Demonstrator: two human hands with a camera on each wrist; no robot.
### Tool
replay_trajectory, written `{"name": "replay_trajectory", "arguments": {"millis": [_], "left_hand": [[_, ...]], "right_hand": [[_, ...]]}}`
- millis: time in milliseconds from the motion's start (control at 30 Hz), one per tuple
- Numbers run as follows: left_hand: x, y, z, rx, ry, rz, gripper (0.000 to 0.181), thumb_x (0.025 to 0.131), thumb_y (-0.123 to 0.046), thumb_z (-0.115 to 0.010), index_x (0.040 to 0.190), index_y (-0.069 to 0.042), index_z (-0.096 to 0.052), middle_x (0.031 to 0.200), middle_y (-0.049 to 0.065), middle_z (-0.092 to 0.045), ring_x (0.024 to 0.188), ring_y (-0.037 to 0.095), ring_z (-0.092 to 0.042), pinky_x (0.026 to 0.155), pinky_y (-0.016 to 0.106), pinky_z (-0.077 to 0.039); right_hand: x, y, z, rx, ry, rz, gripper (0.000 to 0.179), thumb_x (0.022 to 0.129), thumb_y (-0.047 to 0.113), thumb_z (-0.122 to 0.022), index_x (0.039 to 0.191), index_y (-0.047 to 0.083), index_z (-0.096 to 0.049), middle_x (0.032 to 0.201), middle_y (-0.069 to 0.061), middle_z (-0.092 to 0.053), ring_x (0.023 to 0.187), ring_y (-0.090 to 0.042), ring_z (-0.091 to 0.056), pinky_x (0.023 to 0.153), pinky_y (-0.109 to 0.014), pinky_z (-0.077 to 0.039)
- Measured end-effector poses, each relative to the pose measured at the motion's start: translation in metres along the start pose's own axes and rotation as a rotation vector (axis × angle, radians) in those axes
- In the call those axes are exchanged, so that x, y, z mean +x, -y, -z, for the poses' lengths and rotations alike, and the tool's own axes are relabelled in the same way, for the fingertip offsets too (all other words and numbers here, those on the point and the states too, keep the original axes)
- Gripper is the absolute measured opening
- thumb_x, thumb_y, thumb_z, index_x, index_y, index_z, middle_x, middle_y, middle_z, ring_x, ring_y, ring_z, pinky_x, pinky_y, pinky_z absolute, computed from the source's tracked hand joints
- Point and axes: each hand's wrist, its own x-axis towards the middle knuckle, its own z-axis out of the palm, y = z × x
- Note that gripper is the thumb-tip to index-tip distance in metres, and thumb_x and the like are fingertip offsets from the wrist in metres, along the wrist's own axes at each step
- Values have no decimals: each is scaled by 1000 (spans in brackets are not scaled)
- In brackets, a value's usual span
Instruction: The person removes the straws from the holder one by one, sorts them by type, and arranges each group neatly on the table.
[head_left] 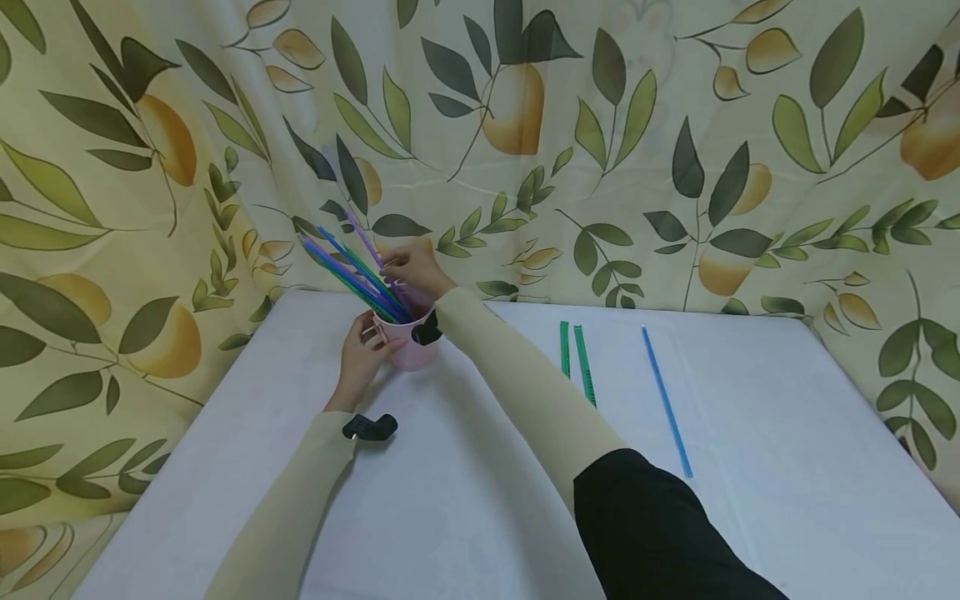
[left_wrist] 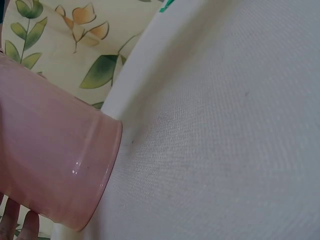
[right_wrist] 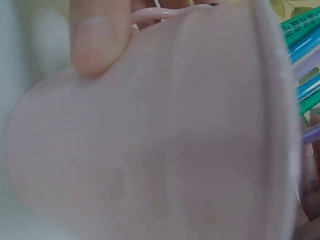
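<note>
A pink cup with a side handle (head_left: 415,354) stands at the far left part of the table, holding several long thin sticks (head_left: 352,275) in blue, green and purple. My left hand (head_left: 362,354) grips the cup at its handle side; its thumb (right_wrist: 97,45) presses on the wall in the right wrist view. Above the rim, my right hand (head_left: 416,268) pinches a purple stick (head_left: 365,237) whose lower end reaches into the cup. One green stick (right_wrist: 302,30) carries black printed marks. The left wrist view shows the cup's base (left_wrist: 102,175) at the white tabletop.
Two green sticks (head_left: 565,350) lie on the white table (head_left: 787,433) beyond my right forearm, which overlaps their near ends. A blue stick (head_left: 666,400) lies farther right. Behind the table's back edge hangs a leaf-and-fruit patterned curtain (head_left: 525,192).
</note>
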Motion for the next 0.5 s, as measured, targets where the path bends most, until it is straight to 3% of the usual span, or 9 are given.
{"name": "replay_trajectory", "arguments": {"millis": [133,267,500], "left_hand": [[1,1,-1,17,0,2,75,82,-18,-73,143,-9,-32,142,15,-39,131,29,-41,109,43,-41],[0,0,0,15,-2,-17,75,81,-17,-73,143,-8,-32,143,14,-40,129,29,-41,108,44,-42],[0,2,0,1,3,-42,76,80,-14,-74,143,-6,-33,142,15,-40,127,30,-42,107,44,-43]], "right_hand": [[-3,6,6,66,-9,8,24,88,2,-62,109,-9,-64,104,-26,-67,88,-31,-68,75,-32,-60],[-3,14,11,172,0,-48,27,89,3,-61,113,-9,-62,111,-26,-65,92,-29,-67,80,-34,-59],[-4,26,21,202,-12,-139,31,89,6,-61,118,-5,-60,116,-23,-64,102,-33,-65,76,-29,-59]]}}
